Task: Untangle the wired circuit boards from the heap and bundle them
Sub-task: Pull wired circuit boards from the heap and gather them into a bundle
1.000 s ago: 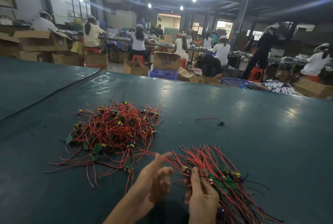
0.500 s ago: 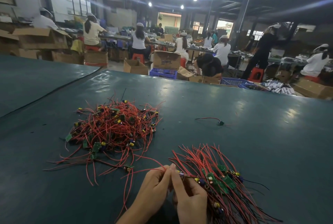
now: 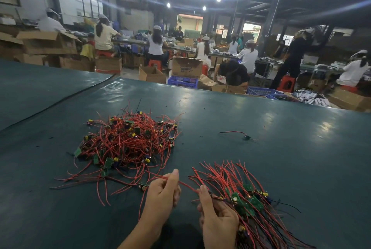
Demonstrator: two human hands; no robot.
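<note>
My left hand [image 3: 162,194] is curled round a red wire [image 3: 187,186], thumb on top, pinching it on the heap side. My right hand [image 3: 217,222] grips the bundle [image 3: 247,198] of sorted boards, w/ forefinger and thumb nipping the same wire at its other end. So the wire spans the short gap btwn both hands, running roughly left to right, the right end a bit nearer me. The heap [image 3: 128,140] of tangled wired boards lies up and to the left of my fingers, farther out on the table [image 3: 281,158]. The left hand is the nearer one to it, and the heap's loose red tails reach just beside my left knuckles. A small board [image 3: 143,187] sits just left of that hand, prob. the one on this wire, tho I can't tell for sure. The bundle fans out to the right, free wire ends pointing away from me, green boards grouped near my right fingers, dark leads trailing toward the near right. By the look of it I'm partway thru freeing one piece. The next bit needs a pull rightward along the wire's own length, away from the heap, so it slides out instead of dragging the tangle along. The heap looks bigger than the bundle, so plenty left imo. A stray lead [image 3: 239,134] lies well apart, right of the heap.
</note>
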